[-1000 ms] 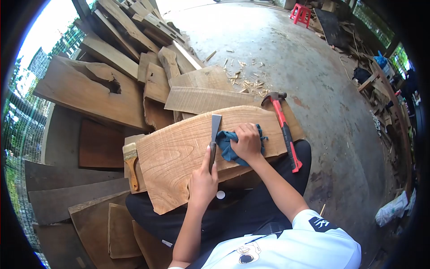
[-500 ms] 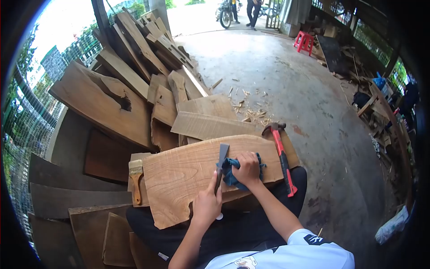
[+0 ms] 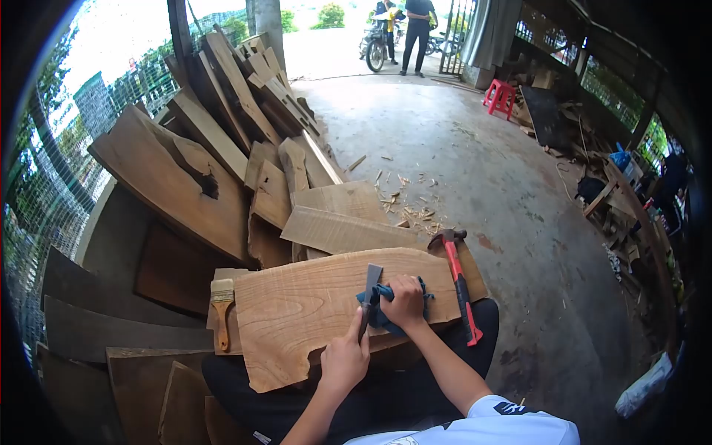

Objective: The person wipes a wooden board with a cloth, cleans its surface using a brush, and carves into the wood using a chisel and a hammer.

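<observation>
In my left hand (image 3: 346, 361) is a chisel (image 3: 373, 277), held by its dark handle with the flat grey blade pointing away from me. My right hand (image 3: 405, 302) is closed on a crumpled blue cloth (image 3: 382, 320), which lies against the chisel where the blade meets the handle. Both hands are over a wide wooden board (image 3: 289, 304) with a wavy edge, resting across my lap. A red and black hammer (image 3: 461, 288) lies at the board's right end. On a smaller piece at the left rests a paintbrush (image 3: 222, 311) with a wooden handle.
Several planks and slabs (image 3: 170, 178) lean in a stack at the left, along a mesh fence. Wood chips (image 3: 415, 211) are scattered on the concrete floor (image 3: 460, 163). A red stool (image 3: 500, 98) and scrap wood stand at the right. Two people and a motorbike (image 3: 376, 48) are at the entrance.
My view has tilted up, so everything sits lower and more of the entrance shows. My right hand and the cloth have shifted slightly toward the chisel. Both grips are unchanged.
</observation>
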`<state>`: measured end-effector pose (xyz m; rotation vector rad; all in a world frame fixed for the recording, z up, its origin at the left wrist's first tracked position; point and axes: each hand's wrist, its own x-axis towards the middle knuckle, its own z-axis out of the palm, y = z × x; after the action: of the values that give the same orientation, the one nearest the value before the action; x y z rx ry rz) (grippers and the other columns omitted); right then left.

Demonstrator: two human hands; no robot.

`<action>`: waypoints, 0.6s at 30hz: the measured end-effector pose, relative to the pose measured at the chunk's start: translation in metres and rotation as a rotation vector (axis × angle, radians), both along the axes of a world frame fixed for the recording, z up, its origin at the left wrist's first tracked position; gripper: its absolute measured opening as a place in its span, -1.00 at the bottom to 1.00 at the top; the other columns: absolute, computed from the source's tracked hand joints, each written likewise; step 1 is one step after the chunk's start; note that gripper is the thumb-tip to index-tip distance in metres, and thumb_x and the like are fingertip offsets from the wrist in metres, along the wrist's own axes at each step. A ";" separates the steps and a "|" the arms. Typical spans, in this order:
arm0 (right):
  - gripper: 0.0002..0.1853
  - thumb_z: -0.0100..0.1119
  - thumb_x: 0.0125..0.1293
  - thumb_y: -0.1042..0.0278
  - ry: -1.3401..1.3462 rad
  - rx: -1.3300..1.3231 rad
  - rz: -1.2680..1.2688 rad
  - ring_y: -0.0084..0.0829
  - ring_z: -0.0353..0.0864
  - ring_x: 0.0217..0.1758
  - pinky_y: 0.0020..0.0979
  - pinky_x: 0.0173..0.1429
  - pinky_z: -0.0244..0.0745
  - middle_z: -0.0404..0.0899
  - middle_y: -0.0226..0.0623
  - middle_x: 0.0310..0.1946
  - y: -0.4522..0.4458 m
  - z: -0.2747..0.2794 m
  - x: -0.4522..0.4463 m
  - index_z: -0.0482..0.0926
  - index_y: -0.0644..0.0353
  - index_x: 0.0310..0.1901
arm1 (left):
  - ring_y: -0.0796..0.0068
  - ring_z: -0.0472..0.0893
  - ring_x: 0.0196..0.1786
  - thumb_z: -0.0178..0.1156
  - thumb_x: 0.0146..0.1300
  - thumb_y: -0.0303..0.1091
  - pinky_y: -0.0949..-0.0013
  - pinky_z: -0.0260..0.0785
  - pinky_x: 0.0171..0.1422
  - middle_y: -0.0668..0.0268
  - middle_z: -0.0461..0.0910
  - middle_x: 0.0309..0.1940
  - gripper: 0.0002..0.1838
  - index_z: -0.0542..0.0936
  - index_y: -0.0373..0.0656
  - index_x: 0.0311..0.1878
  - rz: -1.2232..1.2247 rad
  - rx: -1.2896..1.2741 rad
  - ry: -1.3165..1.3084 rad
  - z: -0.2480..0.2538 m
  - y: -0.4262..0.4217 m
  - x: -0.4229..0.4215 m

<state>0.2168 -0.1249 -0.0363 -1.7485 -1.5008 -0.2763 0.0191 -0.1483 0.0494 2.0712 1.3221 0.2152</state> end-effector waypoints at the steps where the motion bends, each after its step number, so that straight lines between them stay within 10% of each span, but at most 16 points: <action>1: -0.91 0.28 0.02 0.39 0.003 -0.007 -0.003 -0.08 0.63 -0.25 -0.13 -0.03 0.47 0.60 -0.17 -0.44 -0.001 0.000 -0.002 0.57 0.18 -0.48 | -0.30 0.67 -0.28 0.12 0.46 -0.14 -0.19 0.52 -0.10 -0.21 0.64 -0.43 -0.39 0.32 0.17 0.55 0.004 -0.002 0.002 -0.007 0.006 0.004; 18: -0.90 0.28 0.00 0.39 -0.001 -0.015 0.014 -0.06 0.62 -0.25 -0.13 -0.03 0.46 0.60 -0.16 -0.44 -0.003 -0.003 0.001 0.56 0.18 -0.46 | -0.29 0.69 -0.25 0.07 0.48 -0.12 -0.21 0.54 -0.09 -0.22 0.65 -0.41 -0.40 0.30 0.15 0.56 -0.014 -0.004 0.017 0.001 -0.001 0.008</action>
<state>0.2174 -0.1281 -0.0393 -1.7497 -1.5187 -0.2596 0.0270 -0.1492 0.0499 2.0829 1.3165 0.1888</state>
